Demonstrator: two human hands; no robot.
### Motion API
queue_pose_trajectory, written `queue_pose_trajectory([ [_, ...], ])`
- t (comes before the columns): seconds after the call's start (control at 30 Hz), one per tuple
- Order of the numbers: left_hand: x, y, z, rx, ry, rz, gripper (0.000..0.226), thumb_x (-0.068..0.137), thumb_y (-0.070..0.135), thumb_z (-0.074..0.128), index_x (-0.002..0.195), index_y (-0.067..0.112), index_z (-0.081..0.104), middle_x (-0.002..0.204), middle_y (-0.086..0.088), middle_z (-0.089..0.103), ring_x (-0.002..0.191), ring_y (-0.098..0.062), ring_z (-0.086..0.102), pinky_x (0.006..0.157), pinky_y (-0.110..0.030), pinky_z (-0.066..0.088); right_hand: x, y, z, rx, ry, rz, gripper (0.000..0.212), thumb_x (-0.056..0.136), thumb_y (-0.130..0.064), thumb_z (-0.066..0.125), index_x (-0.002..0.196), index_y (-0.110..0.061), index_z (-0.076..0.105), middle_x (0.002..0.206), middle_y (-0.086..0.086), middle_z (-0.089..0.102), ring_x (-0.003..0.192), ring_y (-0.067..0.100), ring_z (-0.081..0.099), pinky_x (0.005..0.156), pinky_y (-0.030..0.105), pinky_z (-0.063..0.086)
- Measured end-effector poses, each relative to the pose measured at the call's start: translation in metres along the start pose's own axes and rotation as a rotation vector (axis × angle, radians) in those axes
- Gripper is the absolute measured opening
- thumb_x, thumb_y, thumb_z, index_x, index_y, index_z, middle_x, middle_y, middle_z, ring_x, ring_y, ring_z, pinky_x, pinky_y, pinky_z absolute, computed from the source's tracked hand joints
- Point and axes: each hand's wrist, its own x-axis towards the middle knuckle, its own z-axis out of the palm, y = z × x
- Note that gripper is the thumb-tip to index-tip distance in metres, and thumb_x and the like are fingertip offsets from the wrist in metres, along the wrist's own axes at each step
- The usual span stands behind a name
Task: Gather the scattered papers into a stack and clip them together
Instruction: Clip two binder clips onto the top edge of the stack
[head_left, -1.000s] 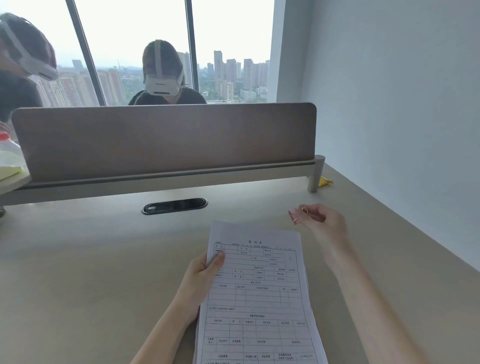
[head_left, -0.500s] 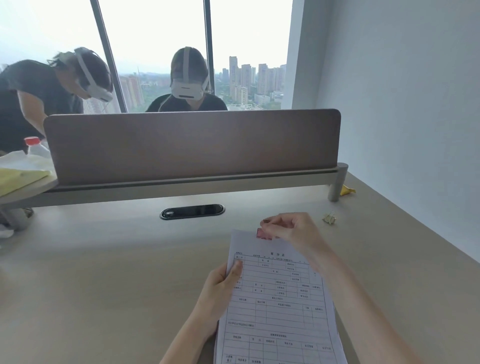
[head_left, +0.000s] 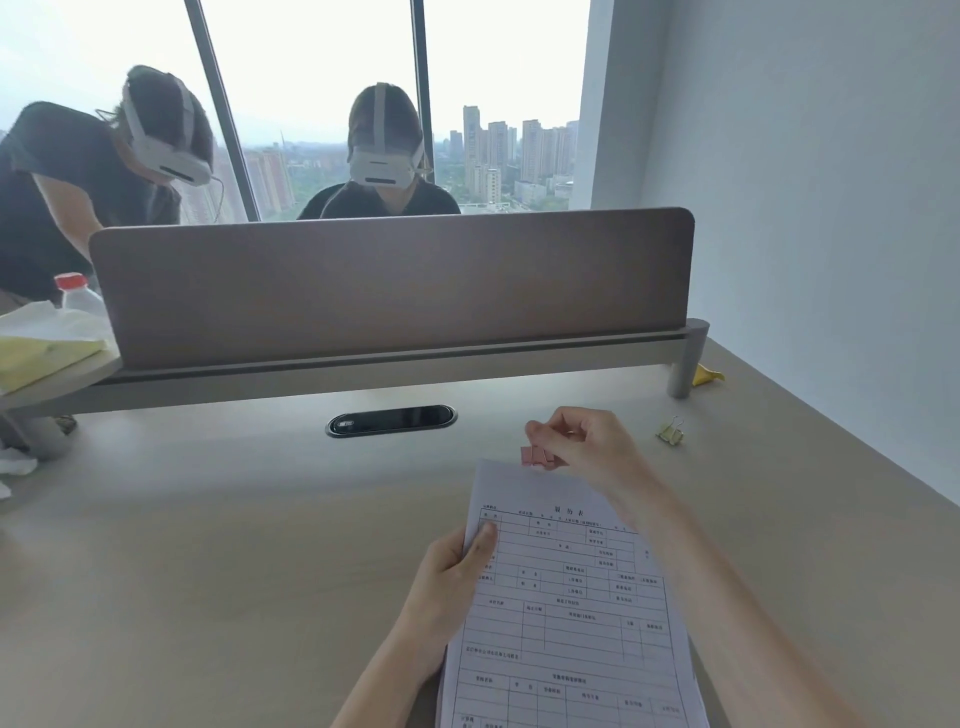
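A stack of printed forms (head_left: 566, 613) lies on the beige desk (head_left: 208, 545), reaching from the middle down to the bottom edge. My left hand (head_left: 447, 582) grips the stack's left edge, thumb on top of the sheet. My right hand (head_left: 582, 447) pinches a pink binder clip (head_left: 537, 456) at the stack's top edge. Whether the clip's jaws bite the paper is unclear.
A yellow binder clip (head_left: 670, 431) lies on the desk to the right. A brown divider panel (head_left: 389, 280) crosses the desk's far side, a black cable grommet (head_left: 390, 420) in front of it. Two people with headsets sit behind it. A bottle (head_left: 78, 296) stands at far left.
My right hand carried the pink clip from the right over to the stack's top edge. The view shifted leftward, bringing the second person and the yellow clip into sight.
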Motion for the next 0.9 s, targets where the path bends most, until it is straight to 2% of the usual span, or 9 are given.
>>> queue_pose_trajectory([
  [0.07,0.000,0.000,0.000,-0.005,0.000,-0.005,0.035,0.108,0.021,0.046,0.111,0.003,0.076,0.103,-0.013,0.083,0.091,-0.025,0.081,0.071,-0.029,0.063,0.001,0.000,0.000,0.040,-0.001,0.022,0.045,0.070,-0.050,0.075,0.073,-0.005,0.068,0.067,-0.002,0.072,0.075,0.018,0.073,0.101,0.058,0.050],
  [0.17,0.001,-0.001,0.000,0.007,0.009,-0.003,0.034,0.108,0.020,0.047,0.109,0.003,0.076,0.101,-0.012,0.084,0.089,-0.024,0.081,0.069,-0.028,0.063,0.001,-0.001,-0.001,0.102,-0.021,0.031,0.020,0.082,-0.026,0.076,0.080,-0.006,0.073,0.075,0.002,0.078,0.079,0.020,0.079,0.106,0.054,0.049],
  [0.23,0.000,0.000,0.001,0.008,0.012,-0.005,0.034,0.108,0.020,0.047,0.108,0.006,0.077,0.101,-0.012,0.084,0.090,-0.024,0.081,0.070,-0.029,0.063,0.000,-0.002,0.000,0.098,-0.052,0.026,0.010,0.087,-0.020,0.075,0.085,-0.011,0.078,0.081,0.003,0.080,0.080,0.020,0.079,0.106,0.052,0.050],
  [0.33,0.000,0.000,0.000,0.008,0.019,-0.005,0.033,0.107,0.020,0.047,0.107,0.007,0.077,0.101,-0.012,0.084,0.090,-0.024,0.081,0.071,-0.029,0.063,0.000,-0.001,0.000,0.053,-0.099,0.028,0.012,0.089,-0.022,0.075,0.086,-0.011,0.080,0.089,0.005,0.082,0.089,0.022,0.079,0.105,0.050,0.052],
  [0.43,0.001,-0.001,0.000,0.010,0.022,-0.008,0.034,0.107,0.020,0.047,0.106,0.005,0.078,0.101,-0.013,0.083,0.088,-0.025,0.081,0.070,-0.030,0.063,0.001,0.000,0.000,-0.007,-0.068,0.004,0.010,0.086,-0.025,0.078,0.081,-0.017,0.082,0.095,-0.008,0.081,0.092,0.018,0.078,0.105,0.049,0.052],
  [0.53,0.002,-0.001,0.000,-0.002,0.015,-0.010,0.035,0.107,0.022,0.048,0.108,0.003,0.077,0.103,-0.016,0.083,0.090,-0.028,0.081,0.071,-0.032,0.064,-0.001,0.000,0.002,-0.063,-0.020,-0.063,0.011,0.085,-0.027,0.078,0.076,-0.024,0.083,0.100,-0.016,0.077,0.093,0.022,0.076,0.099,0.052,0.054],
  [0.63,0.003,-0.002,0.000,0.003,0.016,-0.003,0.035,0.107,0.022,0.048,0.108,0.003,0.077,0.103,-0.016,0.083,0.091,-0.029,0.081,0.073,-0.033,0.064,-0.003,-0.001,0.007,-0.147,0.047,-0.124,0.015,0.087,-0.029,0.075,0.075,-0.023,0.082,0.096,-0.021,0.076,0.085,0.015,0.073,0.092,0.049,0.056],
  [0.73,0.003,-0.003,-0.001,0.009,0.019,-0.001,0.034,0.107,0.022,0.048,0.110,0.004,0.076,0.103,-0.014,0.083,0.092,-0.028,0.081,0.073,-0.032,0.064,-0.003,-0.001,0.012,-0.106,0.123,-0.122,0.015,0.088,-0.026,0.075,0.076,-0.020,0.080,0.085,-0.016,0.079,0.084,0.018,0.075,0.089,0.045,0.057],
  [0.9,0.002,-0.003,0.000,0.002,0.020,0.002,0.032,0.107,0.021,0.049,0.107,0.006,0.077,0.101,-0.013,0.083,0.088,-0.025,0.081,0.071,-0.030,0.063,0.000,0.007,0.020,-0.068,0.189,-0.101,0.012,0.087,-0.027,0.076,0.077,-0.022,0.080,0.083,-0.013,0.080,0.084,0.008,0.075,0.090,0.036,0.056],
])
